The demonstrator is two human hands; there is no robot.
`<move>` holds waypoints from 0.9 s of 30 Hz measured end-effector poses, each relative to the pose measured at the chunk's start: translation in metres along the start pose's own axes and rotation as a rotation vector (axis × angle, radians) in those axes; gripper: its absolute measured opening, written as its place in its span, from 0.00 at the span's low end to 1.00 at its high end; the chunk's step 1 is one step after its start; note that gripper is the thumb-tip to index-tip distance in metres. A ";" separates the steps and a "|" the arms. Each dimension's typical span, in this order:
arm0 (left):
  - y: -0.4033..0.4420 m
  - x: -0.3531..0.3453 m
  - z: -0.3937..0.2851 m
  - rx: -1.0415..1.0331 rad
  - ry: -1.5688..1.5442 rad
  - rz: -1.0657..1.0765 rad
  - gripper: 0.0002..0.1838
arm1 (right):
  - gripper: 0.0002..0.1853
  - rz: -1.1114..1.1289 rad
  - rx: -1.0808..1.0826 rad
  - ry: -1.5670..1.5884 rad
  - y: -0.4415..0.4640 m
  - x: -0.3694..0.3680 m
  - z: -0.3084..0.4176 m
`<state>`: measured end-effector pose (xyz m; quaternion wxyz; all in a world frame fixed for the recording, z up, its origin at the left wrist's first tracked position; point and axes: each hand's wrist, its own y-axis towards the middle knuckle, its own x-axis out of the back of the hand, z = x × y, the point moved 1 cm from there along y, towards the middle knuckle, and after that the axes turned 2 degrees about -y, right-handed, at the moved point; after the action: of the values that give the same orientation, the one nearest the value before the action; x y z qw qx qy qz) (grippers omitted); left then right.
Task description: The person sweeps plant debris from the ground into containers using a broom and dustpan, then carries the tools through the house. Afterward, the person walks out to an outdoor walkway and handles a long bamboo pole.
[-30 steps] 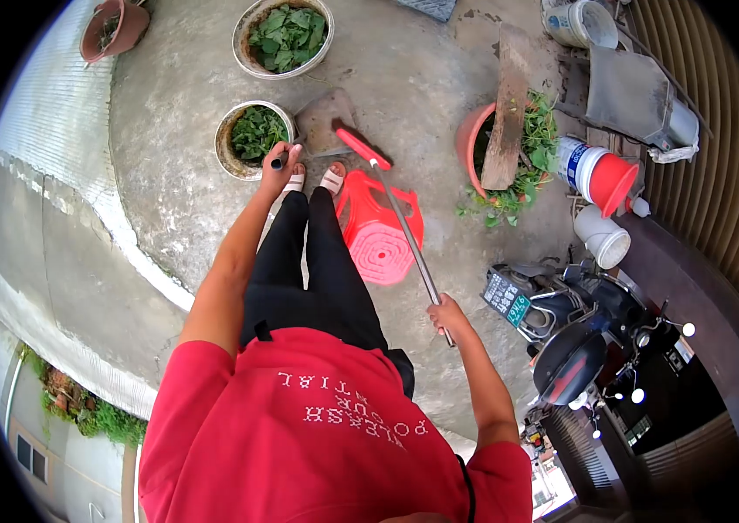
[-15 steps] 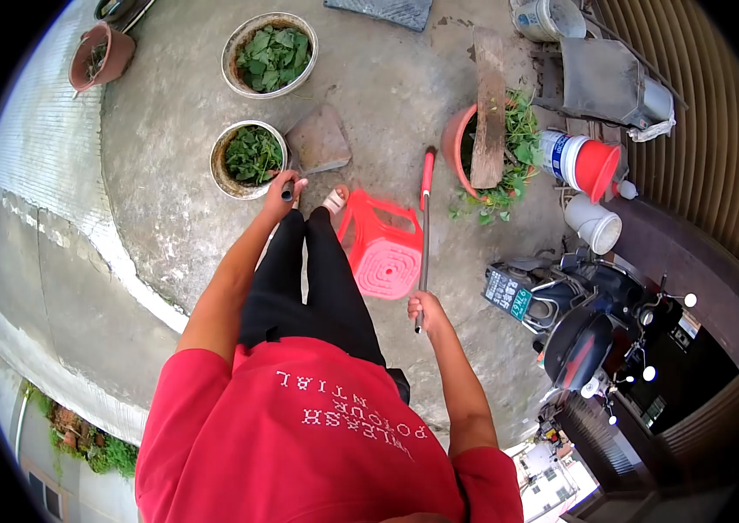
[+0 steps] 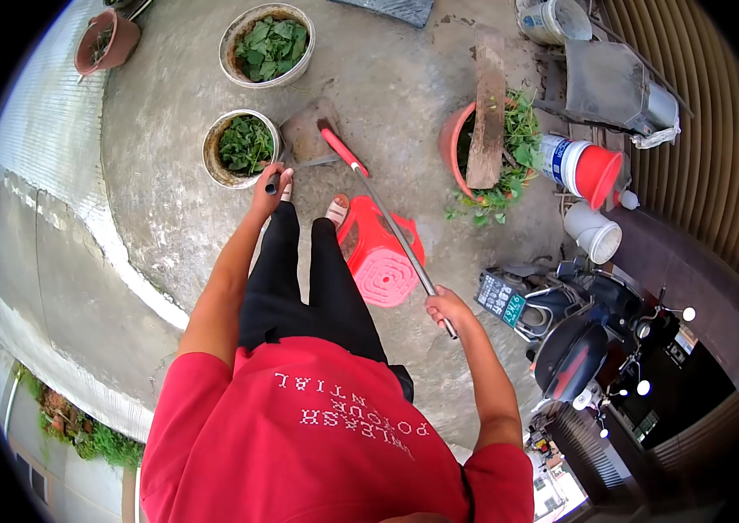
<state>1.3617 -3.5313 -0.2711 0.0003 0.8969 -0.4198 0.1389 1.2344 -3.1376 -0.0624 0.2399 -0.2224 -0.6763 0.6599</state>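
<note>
My left hand [image 3: 268, 188] is closed round a dark tubular handle [image 3: 273, 184], whose end faces me. It appears to belong to the dustpan [image 3: 307, 131], a greyish-brown pan on the concrete just past my feet. In my right hand [image 3: 447, 307] is the grey metal pole of a broom [image 3: 396, 228], gripped close to its end. The broom slants up to the left across a red plastic stool [image 3: 387, 277], and its red head end lies over the dustpan. Its bristles are hard to make out. A round white pot of green leaves [image 3: 217, 173] stands beside my left hand.
Another leafy pot [image 3: 228, 65] stands farther ahead. To the right are an orange planter [image 3: 450, 144] with a wooden board [image 3: 487, 105] across it, several buckets and a parked motorcycle [image 3: 574, 349]. A low ledge [image 3: 138, 283] runs along the left.
The broom's red head has swung left from beside the planter to over the dustpan. My right hand has shifted slightly right, and my left hand slightly left with the handle. My feet have moved apart.
</note>
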 end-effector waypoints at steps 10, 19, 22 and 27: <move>-0.069 -0.045 -0.024 0.072 0.043 -0.068 0.10 | 0.12 -0.365 0.394 -0.251 0.088 0.060 0.016; -0.129 -0.056 -0.007 0.121 -0.162 -0.229 0.08 | 0.13 -0.258 0.437 -0.133 0.124 0.080 0.076; -0.136 -0.054 -0.025 0.412 -0.253 -0.318 0.08 | 0.13 -0.279 0.450 -0.196 0.140 0.081 0.071; -0.160 -0.054 -0.007 0.551 -0.289 -0.438 0.10 | 0.14 -0.544 0.392 -0.717 0.150 0.070 0.060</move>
<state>1.4471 -3.3862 -0.2595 -0.2701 0.9423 -0.1607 0.1154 1.1397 -3.1367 -0.2114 0.1929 0.2530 -0.6129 0.7232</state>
